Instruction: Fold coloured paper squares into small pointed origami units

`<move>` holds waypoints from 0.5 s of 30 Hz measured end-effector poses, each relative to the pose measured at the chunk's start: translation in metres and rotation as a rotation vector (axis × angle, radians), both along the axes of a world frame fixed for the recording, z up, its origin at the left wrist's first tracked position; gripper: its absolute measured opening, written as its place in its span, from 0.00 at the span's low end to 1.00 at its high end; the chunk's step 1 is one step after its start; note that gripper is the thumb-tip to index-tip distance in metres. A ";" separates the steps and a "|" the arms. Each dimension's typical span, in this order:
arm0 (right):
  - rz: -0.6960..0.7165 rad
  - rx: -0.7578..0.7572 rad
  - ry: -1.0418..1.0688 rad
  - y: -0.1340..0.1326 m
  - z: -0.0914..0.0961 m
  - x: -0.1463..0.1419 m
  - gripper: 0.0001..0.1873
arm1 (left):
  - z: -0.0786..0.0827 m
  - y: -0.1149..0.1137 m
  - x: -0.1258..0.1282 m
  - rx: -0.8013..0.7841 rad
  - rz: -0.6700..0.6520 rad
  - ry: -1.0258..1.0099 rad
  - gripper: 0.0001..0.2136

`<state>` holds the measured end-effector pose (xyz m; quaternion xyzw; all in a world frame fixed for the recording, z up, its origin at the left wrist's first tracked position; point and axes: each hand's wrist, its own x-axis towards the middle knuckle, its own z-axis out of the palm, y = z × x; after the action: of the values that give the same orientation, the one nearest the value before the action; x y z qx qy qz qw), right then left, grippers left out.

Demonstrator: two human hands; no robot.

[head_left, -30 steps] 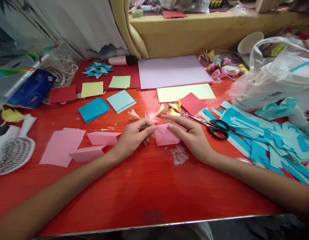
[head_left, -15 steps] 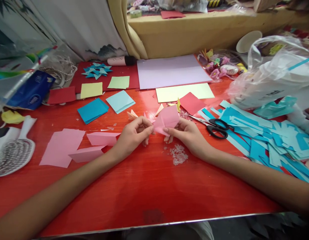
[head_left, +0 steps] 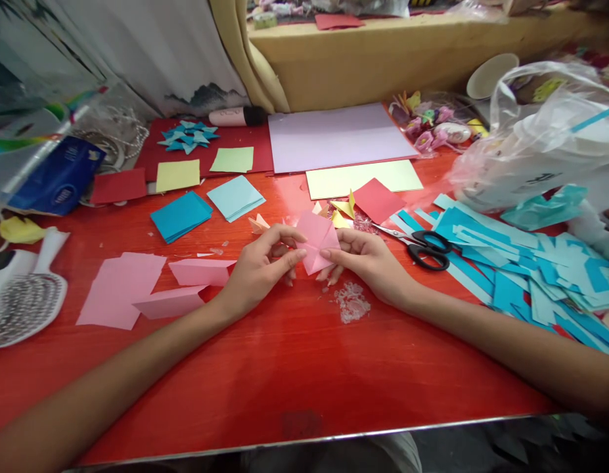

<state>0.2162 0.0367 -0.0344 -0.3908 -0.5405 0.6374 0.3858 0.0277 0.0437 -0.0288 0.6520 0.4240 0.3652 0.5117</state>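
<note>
A small pink sheet of paper (head_left: 318,231) with crease lines is held up above the red table (head_left: 294,368). My left hand (head_left: 267,255) pinches its left edge between thumb and fingers. On the other side my right hand (head_left: 366,261) grips the right edge, thumb on the near face. Left of my hands lie two folded pink papers (head_left: 172,302) and overlapping flat pink sheets (head_left: 121,289). Just behind the held paper are small yellow folded pieces (head_left: 344,209) and a peach folded piece (head_left: 259,225). Clear scraps (head_left: 352,302) sit near my right hand.
Black-handled scissors (head_left: 429,251) lie right of my right hand, beside a heap of blue paper strips (head_left: 525,263). Blue paper stacks (head_left: 180,217), a red square (head_left: 379,200) and a lilac sheet (head_left: 341,138) lie further back. A hairbrush (head_left: 33,305) rests at the left; a plastic bag (head_left: 535,151) stands right.
My left hand has taken hold of the pink paper's left edge. The paper has turned and moved slightly left and down, with my right hand shifting left too.
</note>
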 end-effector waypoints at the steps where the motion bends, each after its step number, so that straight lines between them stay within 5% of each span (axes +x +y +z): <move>1: 0.003 -0.006 0.008 0.000 0.000 0.000 0.11 | 0.000 0.000 0.000 -0.007 0.001 0.004 0.06; 15: 0.040 -0.012 0.045 -0.001 -0.002 -0.001 0.11 | -0.001 0.001 0.001 -0.007 -0.031 0.056 0.04</move>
<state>0.2154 0.0358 -0.0364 -0.3679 -0.5354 0.6569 0.3827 0.0283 0.0451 -0.0300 0.6666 0.4292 0.3375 0.5075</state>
